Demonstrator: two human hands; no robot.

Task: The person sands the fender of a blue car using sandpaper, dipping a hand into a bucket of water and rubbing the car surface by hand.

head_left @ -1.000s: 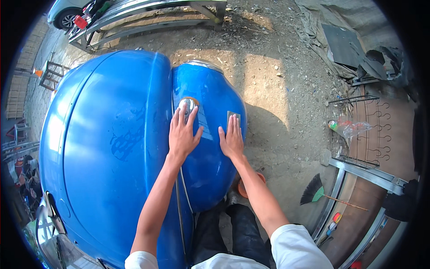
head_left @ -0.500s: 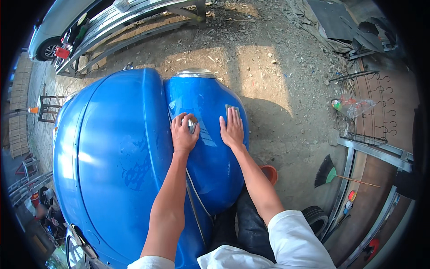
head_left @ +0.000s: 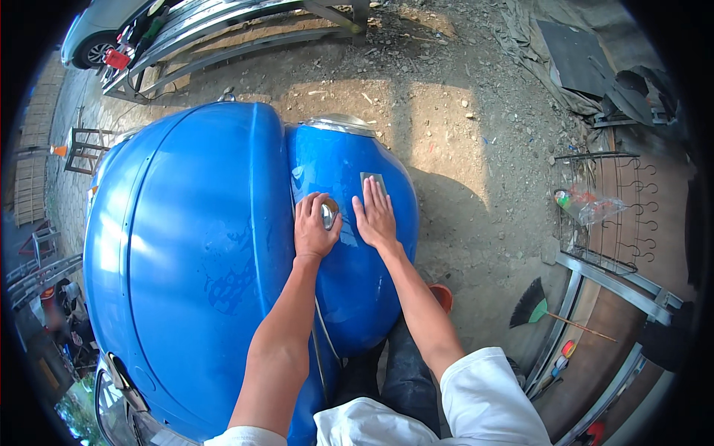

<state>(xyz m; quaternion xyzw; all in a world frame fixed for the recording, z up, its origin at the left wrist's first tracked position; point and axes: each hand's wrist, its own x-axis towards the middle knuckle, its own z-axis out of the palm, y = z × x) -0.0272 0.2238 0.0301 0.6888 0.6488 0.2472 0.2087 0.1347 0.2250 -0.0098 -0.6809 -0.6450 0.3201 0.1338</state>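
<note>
My right hand (head_left: 375,221) lies with its fingers stretched flat over a small grey sheet of sandpaper (head_left: 380,178), pressing it against the blue car fender (head_left: 357,279). One edge of the sheet shows beyond the fingertips. Left of it, my left hand (head_left: 315,230) curls around a small round silvery lamp-like fitting (head_left: 329,214) on top of the fender; part of it is hidden by the fingers. A chrome-rimmed headlight (head_left: 341,124) sits at the fender's far end. The blue hood (head_left: 193,223) curves away to the left, with wet-looking marks on it.
A long metal bench (head_left: 245,52) stands beyond the car, near a parked light-coloured car (head_left: 93,33). To the right are a broom (head_left: 532,305) on the ground, a wire rack with hooks (head_left: 602,215), and metal rails. An orange bucket (head_left: 442,297) is partly hidden by my right arm.
My right hand has slid left across the fender with the sandpaper beneath it, closer to my left hand. My left hand stays around the silvery fitting. The view has shifted slightly.
</note>
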